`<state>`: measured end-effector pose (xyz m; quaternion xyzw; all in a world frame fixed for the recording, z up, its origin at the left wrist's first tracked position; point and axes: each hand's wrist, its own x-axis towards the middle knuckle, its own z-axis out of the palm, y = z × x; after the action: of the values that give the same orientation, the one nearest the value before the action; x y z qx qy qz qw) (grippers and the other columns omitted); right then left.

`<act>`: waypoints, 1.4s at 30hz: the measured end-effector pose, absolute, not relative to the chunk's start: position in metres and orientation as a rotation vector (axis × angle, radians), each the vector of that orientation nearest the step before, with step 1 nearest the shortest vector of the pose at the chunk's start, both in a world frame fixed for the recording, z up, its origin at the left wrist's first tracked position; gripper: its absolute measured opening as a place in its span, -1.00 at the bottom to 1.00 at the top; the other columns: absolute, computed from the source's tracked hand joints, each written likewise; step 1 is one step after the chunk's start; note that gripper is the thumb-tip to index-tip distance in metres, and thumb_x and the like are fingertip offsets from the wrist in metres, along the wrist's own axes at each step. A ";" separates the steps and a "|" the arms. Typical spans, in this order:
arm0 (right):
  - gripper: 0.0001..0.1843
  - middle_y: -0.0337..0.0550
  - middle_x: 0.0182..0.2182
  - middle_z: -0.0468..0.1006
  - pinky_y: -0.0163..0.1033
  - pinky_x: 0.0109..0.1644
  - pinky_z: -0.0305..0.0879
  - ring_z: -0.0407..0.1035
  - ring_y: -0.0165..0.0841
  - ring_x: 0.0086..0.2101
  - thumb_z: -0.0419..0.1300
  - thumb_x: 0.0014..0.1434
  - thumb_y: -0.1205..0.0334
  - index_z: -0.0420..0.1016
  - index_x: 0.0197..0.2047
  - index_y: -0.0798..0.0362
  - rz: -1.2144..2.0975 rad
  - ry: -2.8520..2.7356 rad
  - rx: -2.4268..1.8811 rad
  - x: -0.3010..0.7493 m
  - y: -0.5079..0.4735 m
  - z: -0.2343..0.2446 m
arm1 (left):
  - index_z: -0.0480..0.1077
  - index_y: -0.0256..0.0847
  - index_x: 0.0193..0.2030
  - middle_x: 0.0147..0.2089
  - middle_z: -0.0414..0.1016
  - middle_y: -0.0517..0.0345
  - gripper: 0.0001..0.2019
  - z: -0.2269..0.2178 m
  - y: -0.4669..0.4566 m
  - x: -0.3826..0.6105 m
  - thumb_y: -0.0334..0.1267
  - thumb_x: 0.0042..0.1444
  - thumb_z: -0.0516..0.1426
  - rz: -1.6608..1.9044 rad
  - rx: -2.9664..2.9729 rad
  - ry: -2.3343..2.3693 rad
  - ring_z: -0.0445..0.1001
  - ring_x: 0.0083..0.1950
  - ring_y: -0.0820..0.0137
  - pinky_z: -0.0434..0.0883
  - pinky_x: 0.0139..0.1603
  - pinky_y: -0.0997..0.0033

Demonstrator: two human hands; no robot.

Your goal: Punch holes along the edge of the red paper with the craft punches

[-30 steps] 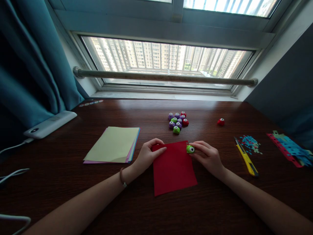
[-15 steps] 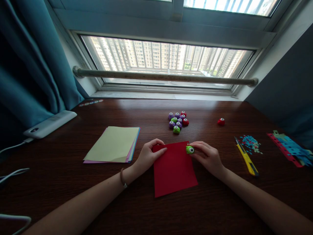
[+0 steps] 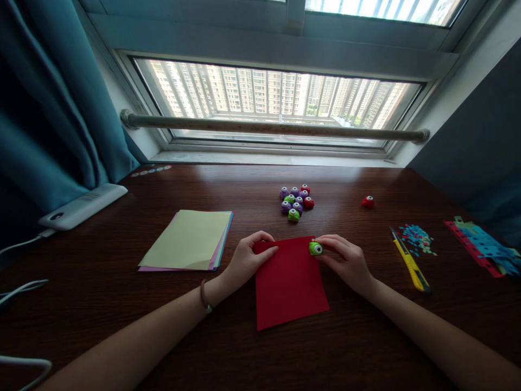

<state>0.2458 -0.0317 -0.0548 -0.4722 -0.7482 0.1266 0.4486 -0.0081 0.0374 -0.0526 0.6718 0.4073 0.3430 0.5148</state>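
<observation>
A red paper sheet (image 3: pixel 290 285) lies flat on the dark wooden table (image 3: pixel 122 315) in front of me. My left hand (image 3: pixel 246 259) pinches its far left corner, thumb on top. My right hand (image 3: pixel 345 262) holds a small green paper punch (image 3: pixel 315 248) against the sheet's far right corner. Behind the sheet sits a cluster of several small punches (image 3: pixel 296 202) in purple, green and red.
A stack of coloured paper (image 3: pixel 189 240) lies to the left. A lone red punch (image 3: pixel 367 202), a yellow utility knife (image 3: pixel 409 262), blue paper bits (image 3: pixel 417 239) and punched strips (image 3: pixel 480 247) lie right. A white power bank (image 3: pixel 81 206) with cables sits far left by a teal curtain (image 3: pixel 44 108).
The red sheet has slid slightly toward me and the green punch has shifted a little along its far edge. Both hands keep their hold.
</observation>
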 end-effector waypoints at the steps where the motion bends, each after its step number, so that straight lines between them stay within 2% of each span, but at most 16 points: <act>1: -0.71 -0.14 -0.16 0.47 -0.26 -0.05 0.36 0.39 -0.33 -0.16 0.22 0.12 0.32 0.42 -0.05 -0.02 0.314 -1.853 -1.169 0.246 -0.032 -0.055 | 0.36 -0.22 -0.32 -0.36 0.42 0.19 -0.80 -0.052 0.037 -0.008 -0.13 0.03 0.21 0.822 1.616 0.979 0.38 -0.32 0.39 0.30 -0.38 0.54; 11: -0.72 -0.13 -0.09 0.49 -0.15 0.03 0.36 0.40 -0.27 -0.10 0.21 0.14 0.26 0.44 -0.04 -0.04 0.344 -1.848 -1.220 0.248 -0.032 -0.057 | 0.37 -0.22 -0.33 -0.36 0.42 0.20 -0.81 -0.049 0.037 -0.007 -0.14 0.04 0.19 0.819 1.681 0.989 0.40 -0.30 0.37 0.33 -0.33 0.50; 19: -0.71 -0.12 -0.05 0.47 -0.16 0.05 0.35 0.38 -0.28 -0.07 0.22 0.12 0.29 0.45 -0.05 -0.03 0.389 -1.880 -1.234 0.249 -0.031 -0.062 | 0.38 -0.22 -0.33 -0.35 0.44 0.20 -0.85 -0.054 0.036 -0.005 -0.18 0.06 0.18 0.826 1.777 0.991 0.41 -0.30 0.38 0.33 -0.30 0.50; 36: -0.76 -0.11 -0.14 0.46 -0.16 -0.03 0.37 0.39 -0.28 -0.14 0.24 0.11 0.21 0.49 -0.11 -0.04 0.428 -1.962 -1.207 0.249 -0.027 -0.061 | 0.39 -0.20 -0.37 -0.33 0.47 0.18 -0.95 -0.055 0.036 -0.003 -0.29 0.06 0.16 0.762 2.006 1.022 0.43 -0.26 0.34 0.30 -0.21 0.43; 42: -0.79 -0.13 -0.16 0.48 -0.18 -0.02 0.34 0.39 -0.30 -0.15 0.28 0.06 0.23 0.48 -0.18 0.00 0.569 -1.930 -1.230 0.250 -0.024 -0.059 | 0.39 -0.20 -0.36 -0.32 0.47 0.17 -0.97 -0.055 0.036 -0.004 -0.31 0.06 0.15 0.748 2.053 1.027 0.42 -0.25 0.34 0.30 -0.21 0.42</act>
<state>0.2498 -0.0241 -0.0592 -0.4821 -0.7564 0.2230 0.3817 -0.0037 0.0359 -0.0550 0.7948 0.3975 0.2896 0.3555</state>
